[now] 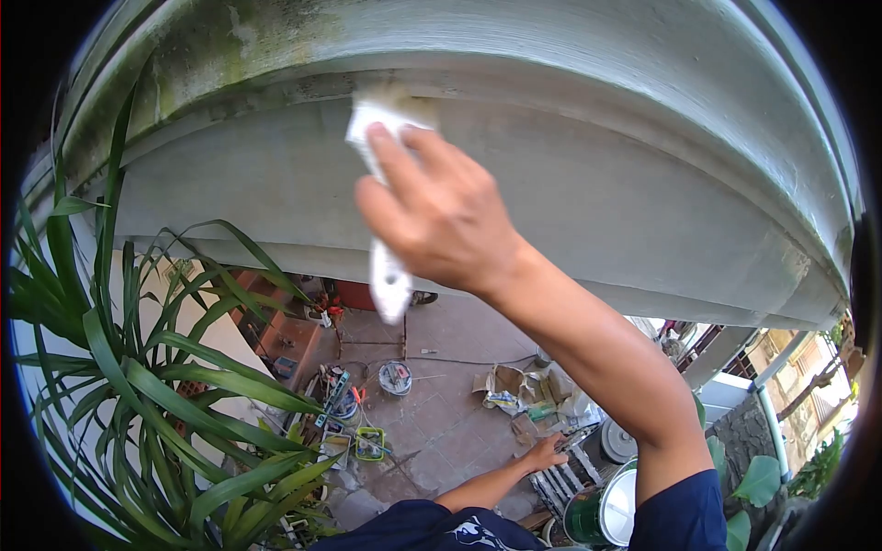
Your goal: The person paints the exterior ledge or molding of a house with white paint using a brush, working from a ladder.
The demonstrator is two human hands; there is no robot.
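Observation:
My right hand (436, 207) is raised in front of the wall and closed around a paintbrush (390, 275) with a white handle. The brush's bristles, smeared by motion, are at the ledge under the curved moulding (551, 46). Streaks of green and dark staining mark the moulding's left part. Lower down, my left hand (547, 453) is closed at the upper end of a paint-spattered ladder (570, 482). Beside the ladder stands a green paint bucket (588, 519) with a white top.
Long-leaved plants (156, 386) crowd the left side. Far below, the tiled floor (441, 395) holds a bucket (395, 377), a yellow-green tray (370, 444), tools and crumpled sheets (533, 390). A lidded grey container (618, 442) stands near the ladder.

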